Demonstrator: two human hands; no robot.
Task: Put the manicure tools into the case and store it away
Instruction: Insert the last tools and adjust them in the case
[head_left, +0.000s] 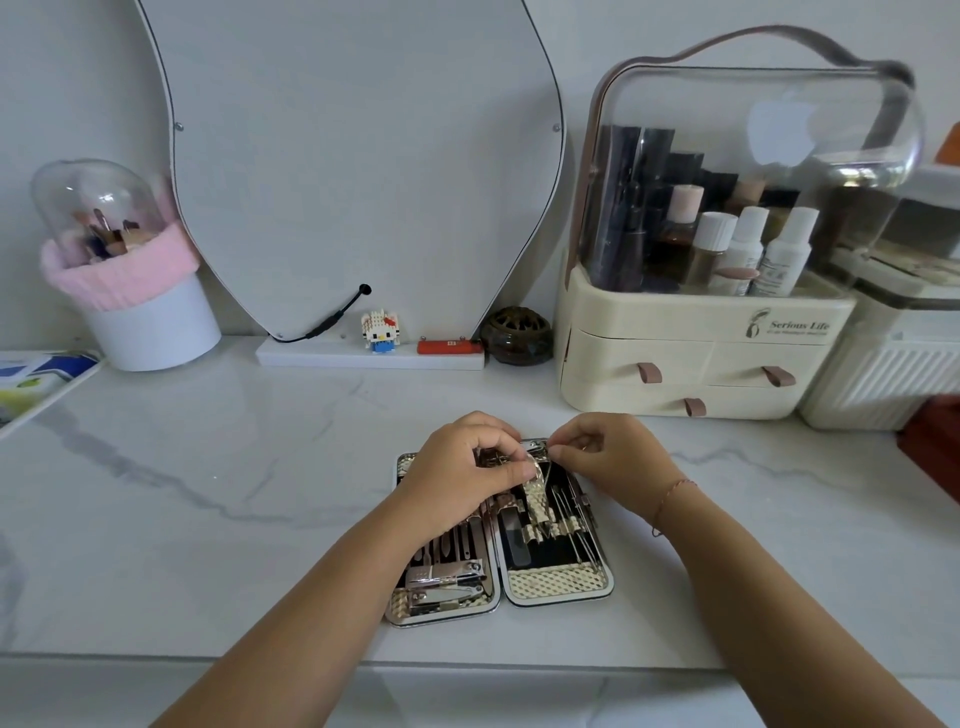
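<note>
Both hands work a tool at the far end of the open manicure case.

The manicure case (558, 584) lies opened flat on the marble tabletop (234, 493), near its front edge, with both halves facing up. The left hand (462, 473) is curled over the far part of the left half, thumb and fingers closed on a shiny metal tool (536, 464) above the hinge line. The right hand (608, 457) pinches the same tool's far end between fingertips and thumb. Nail clippers (449, 577) sit strapped in the near end of the left half, and slim tools fill the right half. A cream cosmetics organizer (701, 332) stands behind to the right, with a mirror (363, 156) against the wall.
</note>
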